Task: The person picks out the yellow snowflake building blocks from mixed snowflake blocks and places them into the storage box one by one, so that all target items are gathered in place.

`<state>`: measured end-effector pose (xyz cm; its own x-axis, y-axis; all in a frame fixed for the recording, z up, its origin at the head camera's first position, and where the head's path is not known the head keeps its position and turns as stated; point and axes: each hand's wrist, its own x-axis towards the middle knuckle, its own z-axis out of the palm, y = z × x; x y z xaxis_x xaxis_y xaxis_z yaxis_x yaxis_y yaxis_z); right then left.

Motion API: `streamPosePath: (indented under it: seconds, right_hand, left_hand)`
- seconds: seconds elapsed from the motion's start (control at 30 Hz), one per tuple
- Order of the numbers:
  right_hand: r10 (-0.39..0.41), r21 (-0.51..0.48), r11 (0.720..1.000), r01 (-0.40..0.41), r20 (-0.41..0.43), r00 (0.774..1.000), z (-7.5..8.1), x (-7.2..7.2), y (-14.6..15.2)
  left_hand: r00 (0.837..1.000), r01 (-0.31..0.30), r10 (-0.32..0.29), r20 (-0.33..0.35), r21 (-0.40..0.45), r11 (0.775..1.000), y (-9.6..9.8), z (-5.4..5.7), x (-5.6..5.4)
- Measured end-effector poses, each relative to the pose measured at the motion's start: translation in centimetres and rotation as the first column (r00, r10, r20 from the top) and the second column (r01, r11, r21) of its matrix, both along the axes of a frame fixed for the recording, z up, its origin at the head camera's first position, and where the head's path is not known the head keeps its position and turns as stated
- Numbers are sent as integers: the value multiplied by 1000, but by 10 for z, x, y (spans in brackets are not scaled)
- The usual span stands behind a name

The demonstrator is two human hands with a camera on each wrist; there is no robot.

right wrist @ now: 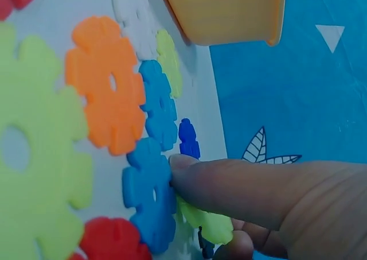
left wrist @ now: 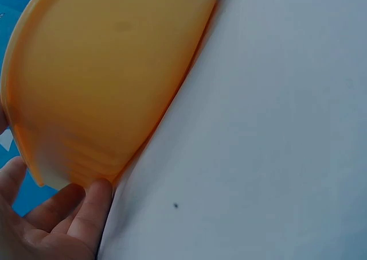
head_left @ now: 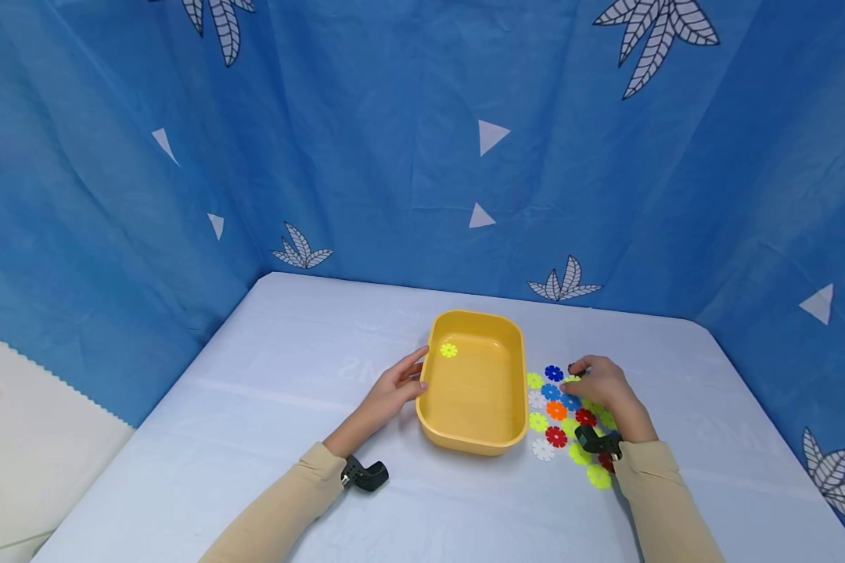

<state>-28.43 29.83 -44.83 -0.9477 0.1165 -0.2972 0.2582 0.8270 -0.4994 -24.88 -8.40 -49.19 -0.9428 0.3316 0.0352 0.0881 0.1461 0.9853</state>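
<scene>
A yellow plastic tub [head_left: 473, 403] stands on the white table. My left hand [head_left: 392, 385] rests against its left side, thumb and index tips at the rim. In the left wrist view, relaxed fingers [left wrist: 94, 214] touch the outer wall. My right hand [head_left: 603, 385] is among the flower-shaped plastic discs right of the tub. Its thumb and fingers pinch a yellow-green disc [right wrist: 209, 222], which looks tilted, with the thumb tip beside a light-blue disc [right wrist: 152, 196]. A dark disc [right wrist: 205, 244] shows below the yellow-green one. Another yellow-green disc [head_left: 449, 350] lies inside the tub.
Several more discs lie beside the tub, including an orange disc [head_left: 556, 410], a red disc [head_left: 555, 436], a white disc [head_left: 543, 450] and a dark-blue disc [head_left: 553, 373]. A blue patterned curtain [head_left: 408, 156] surrounds the table [head_left: 267, 328] at the back and sides.
</scene>
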Motion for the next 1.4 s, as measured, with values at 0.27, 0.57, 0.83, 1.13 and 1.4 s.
streamPosePath:
  seconds: [0.27,0.57,0.83,1.13,1.4]
  right_hand:
    - [21,-40,999,-23,-48,999,-5,1,0]
    - [32,-85,996,-35,-32,999,-1,3,5]
    - [-2,-240,971,-4,-27,1000,5,2,13]
    - [-79,-510,858,50,-35,996,11,2,12]
    - [-86,-577,815,49,-38,996,12,2,10]
  left_hand:
    - [1000,-12,12,6,-6,1000,1,-1,0]
    - [1000,-16,16,12,-5,1000,2,1,-1]
    - [1000,-14,14,8,-1,1000,1,1,0]
    - [1000,-16,16,11,-10,1000,0,-3,-2]
    - [1000,-17,17,12,-7,1000,0,-3,-2]
